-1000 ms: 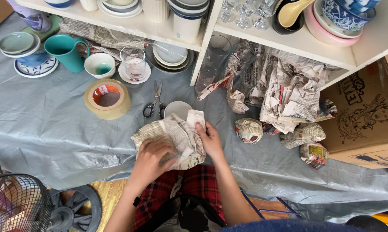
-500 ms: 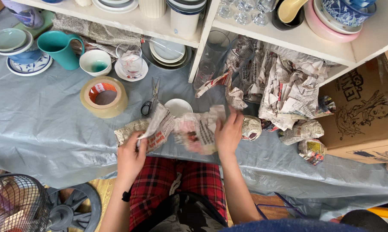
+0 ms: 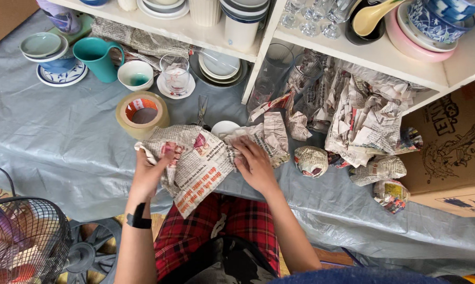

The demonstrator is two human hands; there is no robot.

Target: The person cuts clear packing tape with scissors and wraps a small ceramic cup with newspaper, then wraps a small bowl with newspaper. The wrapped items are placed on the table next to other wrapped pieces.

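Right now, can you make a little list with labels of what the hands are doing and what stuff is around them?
Left hand: grips the left edge of the newspaper sheet.
Right hand: presses on the crumpled right part of the same sheet.
Under the paper: a white dish, partly covered.
Behind the sheet: tape roll and scissors.
To the right: wrapped paper bundles and a cardboard box.
Farther back: teal mug, bowls, a glass.
Surface: grey plastic sheet.

A brown cardboard box with black printed drawing and lettering stands at right, beside the shelf.
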